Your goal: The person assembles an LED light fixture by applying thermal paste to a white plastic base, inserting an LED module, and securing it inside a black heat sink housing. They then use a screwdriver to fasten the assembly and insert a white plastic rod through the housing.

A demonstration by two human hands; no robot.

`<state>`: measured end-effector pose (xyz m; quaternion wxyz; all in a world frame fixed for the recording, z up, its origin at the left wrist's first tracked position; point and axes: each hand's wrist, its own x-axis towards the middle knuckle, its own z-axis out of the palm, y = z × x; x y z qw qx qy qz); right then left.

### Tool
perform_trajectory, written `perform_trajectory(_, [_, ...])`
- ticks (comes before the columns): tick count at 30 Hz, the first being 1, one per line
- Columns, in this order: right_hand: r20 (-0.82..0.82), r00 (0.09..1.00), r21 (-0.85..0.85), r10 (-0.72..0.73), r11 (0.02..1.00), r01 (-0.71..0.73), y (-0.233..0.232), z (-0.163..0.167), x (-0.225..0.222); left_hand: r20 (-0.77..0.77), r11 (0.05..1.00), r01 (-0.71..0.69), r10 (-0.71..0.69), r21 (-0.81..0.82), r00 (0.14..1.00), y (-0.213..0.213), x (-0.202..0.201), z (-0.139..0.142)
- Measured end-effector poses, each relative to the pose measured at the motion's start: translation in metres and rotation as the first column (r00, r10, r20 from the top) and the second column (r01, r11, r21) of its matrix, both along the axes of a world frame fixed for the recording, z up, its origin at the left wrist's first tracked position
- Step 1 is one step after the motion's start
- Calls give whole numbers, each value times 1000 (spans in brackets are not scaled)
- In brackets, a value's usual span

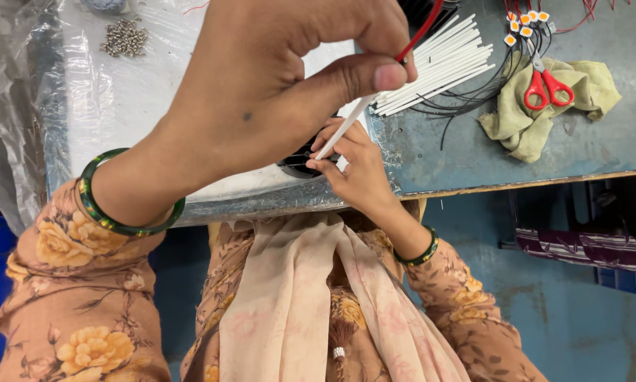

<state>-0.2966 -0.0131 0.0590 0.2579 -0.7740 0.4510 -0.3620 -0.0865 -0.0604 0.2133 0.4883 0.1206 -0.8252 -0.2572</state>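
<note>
My left hand (pixel 261 92) is raised close to the camera, a green bangle on its wrist. Its thumb and fingers pinch a thin red wire (pixel 422 30) at the top end of a slim white tube (pixel 346 127). My right hand (pixel 357 170) sits lower, at the table's near edge, with its fingertips gripping the bottom end of the same tube. Just left of that hand lies a black round part (pixel 298 161), mostly hidden by my hands.
A bundle of white tubes (pixel 449 64) lies on the grey table (pixel 601 148) over black wires. Red-handled scissors (pixel 548 85) rest on a yellow-green cloth (pixel 594 88). Small orange-and-white parts (pixel 524 25) and a pile of metal bits (pixel 124 37) lie farther back.
</note>
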Motion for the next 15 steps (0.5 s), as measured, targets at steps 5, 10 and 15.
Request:
perform_trajectory(5, [31, 999, -53, 45, 998, -44, -2, 7, 1, 11, 999, -37, 37, 3, 999, -1, 3, -5])
perform_trajectory(10, [136, 985, -14, -105, 994, 107, 7, 2, 2, -28, 1000, -25, 25, 0, 999, 0, 3, -5])
perform_trajectory(15, [48, 995, -178, -87, 979, 95, 13, -9, 6, 39, 997, -72, 74, -37, 997, 1, 1, 3])
